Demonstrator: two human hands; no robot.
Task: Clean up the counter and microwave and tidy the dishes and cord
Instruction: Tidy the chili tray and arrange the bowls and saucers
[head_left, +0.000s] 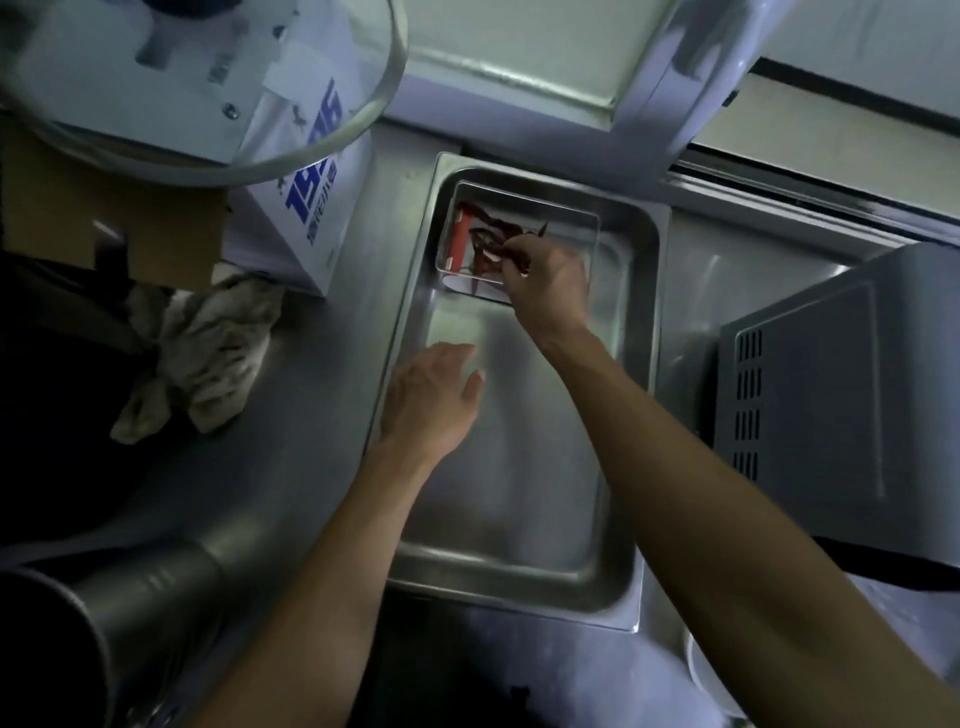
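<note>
A steel tray (639, 364) lies on the steel counter (322, 415). In its far left corner sits a small clear box (566, 218) with dark red dried chillies (488, 239) and a red strip inside. My right hand (545, 280) is over the box and pinches a chilli at its near edge. Fingers straight, my left hand (431, 400) rests flat on the tray's left side. The grey microwave (831, 395) stands to the right, with its vented side toward me.
A crumpled grey cloth (208, 353) lies on the counter left of the tray. Behind it stand a white box with blue print (311, 208) and brown cardboard (104, 218). A clear round lid (311, 130) hangs over them. A steel pot (130, 613) sits at the near left.
</note>
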